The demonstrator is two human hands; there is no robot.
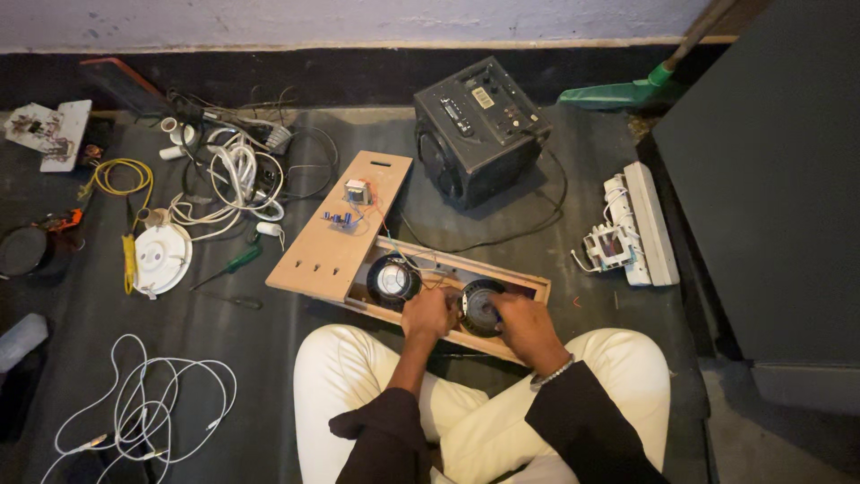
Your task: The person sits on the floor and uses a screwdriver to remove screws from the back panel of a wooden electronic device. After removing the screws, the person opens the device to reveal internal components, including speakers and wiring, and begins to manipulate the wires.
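Our left hand (428, 314) and right hand (527, 324) clasp the right-hand speaker (481, 307) from either side, inside the long wooden box (502, 273) lying crosswise before us.

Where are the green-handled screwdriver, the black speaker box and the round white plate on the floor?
green-handled screwdriver (240, 261), head view, on its green handle
black speaker box (479, 130), head view, on its top panel
round white plate (161, 257), head view, on its centre

Dark floor mat (269, 358), wooden speaker box (502, 278), black radio (479, 125), white cable (143, 403), green screwdriver (235, 263)
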